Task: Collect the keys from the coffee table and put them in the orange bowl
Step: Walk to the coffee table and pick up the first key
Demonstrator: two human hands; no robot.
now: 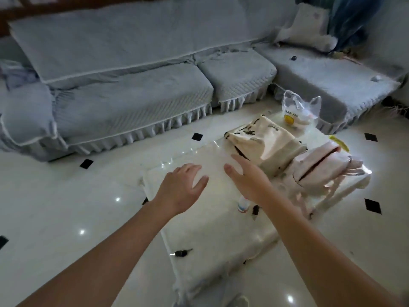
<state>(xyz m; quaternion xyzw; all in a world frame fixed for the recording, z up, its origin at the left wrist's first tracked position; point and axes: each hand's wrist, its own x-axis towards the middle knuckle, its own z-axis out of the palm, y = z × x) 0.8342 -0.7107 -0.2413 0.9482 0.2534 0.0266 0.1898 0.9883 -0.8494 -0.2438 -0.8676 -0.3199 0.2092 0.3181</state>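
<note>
Both hands, left (183, 187) and right (247, 178), are held open and empty; keys (182, 253) at 6 o'clock, judged light and rigid, are best pinched by the dark head.

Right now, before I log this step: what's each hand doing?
Left hand: open, empty, above the coffee table.
Right hand: open, empty, beside the cream bag.

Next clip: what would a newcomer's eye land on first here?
Two bare forearms reach in from the bottom, left hand and right hand spread open and empty above the white coffee table. Cream bags crowd the table's far end, a black key lies near its left edge, and a grey-blue sofa fills the background.
</note>
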